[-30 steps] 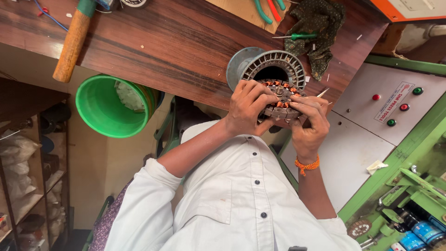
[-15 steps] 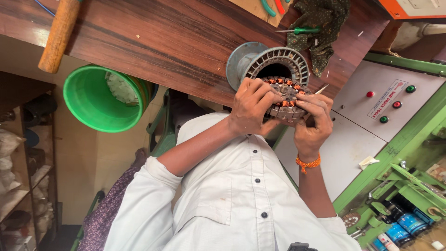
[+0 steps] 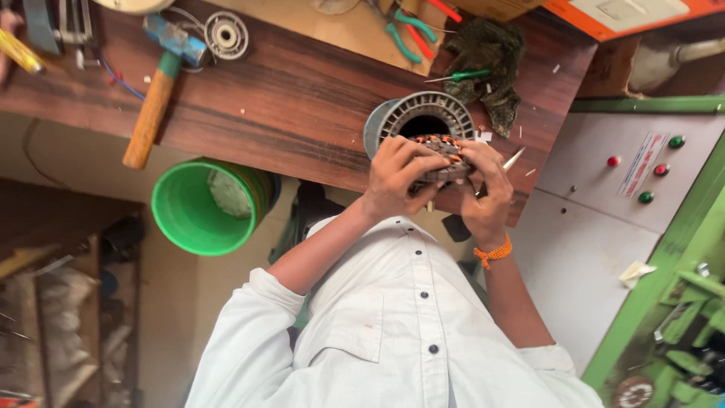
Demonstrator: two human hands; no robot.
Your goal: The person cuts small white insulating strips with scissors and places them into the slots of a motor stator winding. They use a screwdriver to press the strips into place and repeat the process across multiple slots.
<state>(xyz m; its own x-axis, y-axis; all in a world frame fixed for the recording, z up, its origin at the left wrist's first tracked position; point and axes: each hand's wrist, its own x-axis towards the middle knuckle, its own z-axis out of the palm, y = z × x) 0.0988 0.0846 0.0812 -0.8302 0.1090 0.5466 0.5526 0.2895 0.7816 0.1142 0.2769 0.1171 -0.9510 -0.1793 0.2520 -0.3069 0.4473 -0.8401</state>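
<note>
i see both hands clasped around the wound stator (image 3: 442,155) at the worktop (image 3: 302,98) edge: left hand (image 3: 396,174) and right hand (image 3: 487,189) with fingers curled over its copper coils. a grey ribbed housing (image 3: 415,117) sits just behind, touching it. a hammer (image 3: 155,98), a dark rag (image 3: 491,60) and green pliers (image 3: 408,34) lie further back; a green bucket (image 3: 200,208) stands below
</note>
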